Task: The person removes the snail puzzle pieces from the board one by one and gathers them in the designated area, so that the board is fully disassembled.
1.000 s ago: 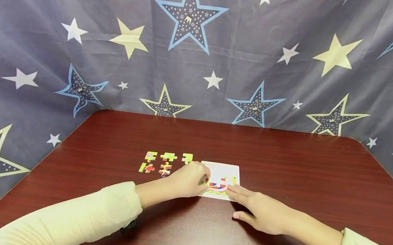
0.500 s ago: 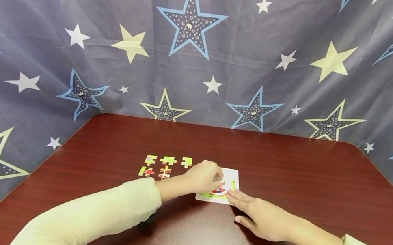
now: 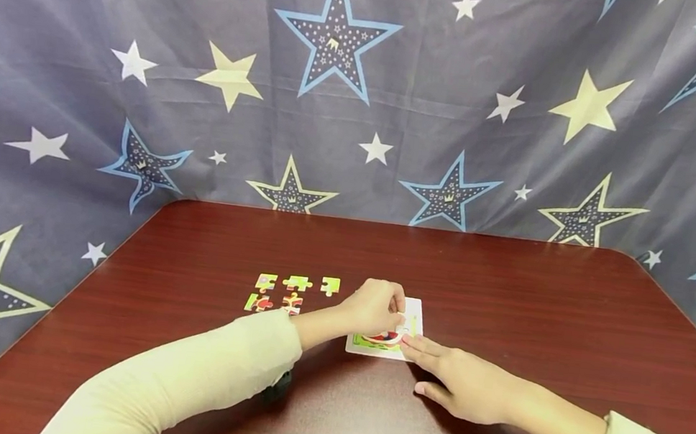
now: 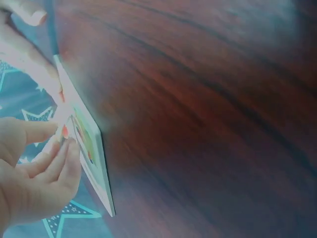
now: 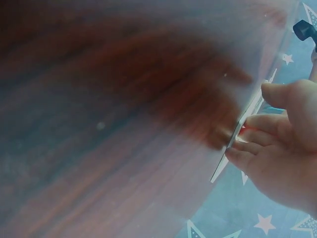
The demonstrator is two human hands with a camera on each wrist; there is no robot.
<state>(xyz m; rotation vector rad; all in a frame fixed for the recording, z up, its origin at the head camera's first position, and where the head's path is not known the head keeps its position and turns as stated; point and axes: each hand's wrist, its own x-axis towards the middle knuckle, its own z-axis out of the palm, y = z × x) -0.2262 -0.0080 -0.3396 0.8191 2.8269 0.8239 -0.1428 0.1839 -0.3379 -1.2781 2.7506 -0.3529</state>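
A white-bordered puzzle board (image 3: 413, 307) lies on the table, with green, red and blue picture parts showing at its near side. My left hand (image 3: 374, 307) is over the board and pinches a small puzzle piece (image 4: 65, 131) between thumb and fingertips; little more than a reddish edge of it shows in the left wrist view. With fingers straight, my right hand (image 3: 465, 380) rests its fingertips on the board's right part. Much of the board's middle is hidden behind the left hand.
Left of the board, several loose puzzle pieces lie in two rows, among them a green corner piece (image 3: 330, 286) and a red-and-green piece (image 3: 258, 303). The dark red wooden table (image 3: 510, 280) ends at a star-patterned curtain (image 3: 362, 103).
My left hand has moved right, from the board's left edge to over its upper middle, still with bent fingers. The right hand has stayed at the board; the head view has tilted slightly.
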